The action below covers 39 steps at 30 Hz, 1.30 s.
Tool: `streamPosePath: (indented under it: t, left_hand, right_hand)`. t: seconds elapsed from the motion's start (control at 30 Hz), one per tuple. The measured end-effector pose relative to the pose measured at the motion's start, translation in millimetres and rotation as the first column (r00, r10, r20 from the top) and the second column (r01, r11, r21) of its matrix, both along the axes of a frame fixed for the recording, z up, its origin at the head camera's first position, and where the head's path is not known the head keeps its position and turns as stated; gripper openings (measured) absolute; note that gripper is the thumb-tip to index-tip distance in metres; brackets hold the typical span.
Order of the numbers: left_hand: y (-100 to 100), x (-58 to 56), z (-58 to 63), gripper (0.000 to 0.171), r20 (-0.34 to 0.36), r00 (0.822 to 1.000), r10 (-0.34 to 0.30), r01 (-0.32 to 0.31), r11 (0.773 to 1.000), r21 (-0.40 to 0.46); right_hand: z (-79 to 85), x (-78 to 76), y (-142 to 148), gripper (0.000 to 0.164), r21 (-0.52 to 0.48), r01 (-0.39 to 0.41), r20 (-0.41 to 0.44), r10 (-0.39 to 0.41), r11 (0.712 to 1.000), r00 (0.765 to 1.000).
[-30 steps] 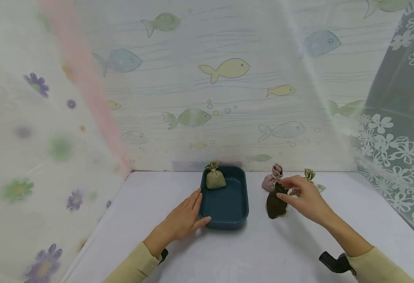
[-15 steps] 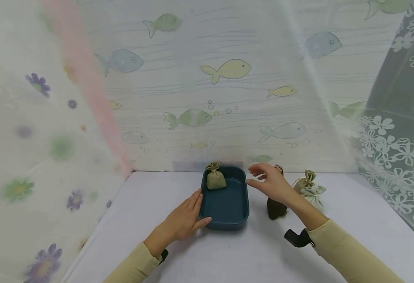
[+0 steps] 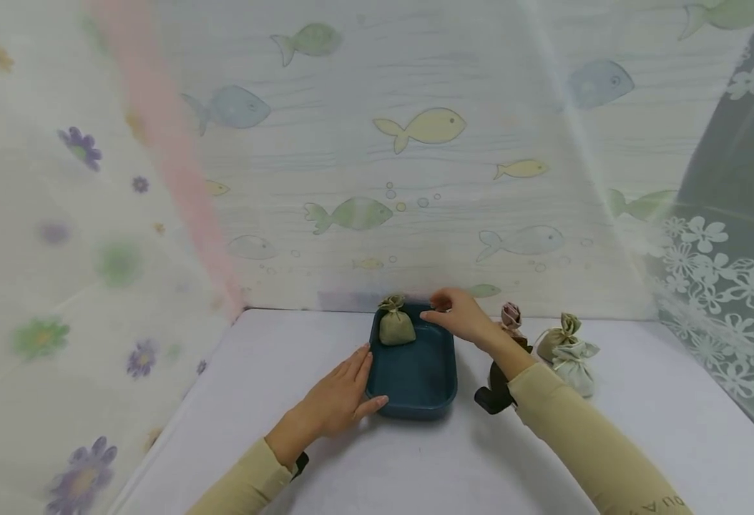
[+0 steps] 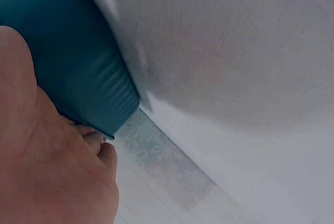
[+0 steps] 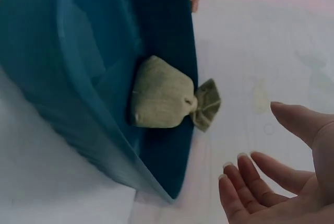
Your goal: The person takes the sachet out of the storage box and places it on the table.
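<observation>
A dark blue rectangular dish (image 3: 412, 379) stands on the white table, with a small olive-green drawstring pouch (image 3: 398, 329) upright in its far left corner. My left hand (image 3: 341, 393) rests against the dish's left wall, fingers extended; the left wrist view shows the palm (image 4: 57, 166) beside that wall. Over the dish's far right corner hovers my right hand (image 3: 461, 320), holding nothing. In the right wrist view its thumb (image 5: 295, 119) and fingers are apart and loosely bent, short of the pouch (image 5: 162, 93).
Right of the dish are a pink pouch (image 3: 511, 316) and a dark brown pouch (image 3: 496, 375), both partly hidden by my right forearm. Farther right, a khaki pouch (image 3: 549, 345) stands behind a white one (image 3: 573, 368). A fish-print curtain (image 3: 351, 214) hangs behind the table.
My right hand has moved left, from beside the dark brown pouch to over the dish's far right corner. The left hand and the pouch in the dish have stayed put.
</observation>
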<state>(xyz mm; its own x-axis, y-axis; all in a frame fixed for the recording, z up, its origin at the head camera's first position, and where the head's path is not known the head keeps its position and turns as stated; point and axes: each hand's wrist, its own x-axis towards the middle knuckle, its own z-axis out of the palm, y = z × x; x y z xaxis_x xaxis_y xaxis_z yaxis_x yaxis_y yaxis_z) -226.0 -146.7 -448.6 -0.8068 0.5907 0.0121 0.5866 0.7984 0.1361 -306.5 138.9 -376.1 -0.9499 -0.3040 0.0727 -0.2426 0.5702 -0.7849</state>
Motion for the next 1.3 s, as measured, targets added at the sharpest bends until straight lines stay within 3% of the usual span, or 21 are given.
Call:
streamPosePath:
  t: [0.17,0.6,0.9,1.13,1.3]
  left_hand:
    - [0.0,-0.7,-1.5,0.092,-0.014,1.0,-0.003,0.003,1.0,-0.011]
    - [3.0,-2.8,-2.0,0.09,-0.029,0.999,-0.018,0.018,1.0,-0.016]
    - [0.8,-2.3,-2.1,0.09,-0.033,0.999,-0.018,0.017,1.0,-0.012]
    - [0.5,0.1,-1.2,0.09,-0.009,1.0,-0.012,0.012,1.0,-0.013]
    - [-1.3,-1.3,-0.7,0.091,-0.024,1.0,-0.007,0.007,1.0,-0.021]
  right_hand:
    - [-5.8,-11.8,-11.8,0.056,-0.024,0.031,0.08,-0.029,0.999,0.996]
    - [-27.5,-39.9,-35.1,0.055,-0.053,0.14,0.165,-0.13,0.989,0.978]
    - [-44.4,-50.4,-47.8,0.054,-0.128,0.145,0.258,-0.108,0.981,0.96]
    - [-52.0,-52.2,-53.7,0.048,-0.139,0.155,0.26,-0.115,0.978,0.959]
    - [-49.6,-52.6,-56.4,0.051,-0.167,0.122,0.253,-0.077,0.978,0.964]
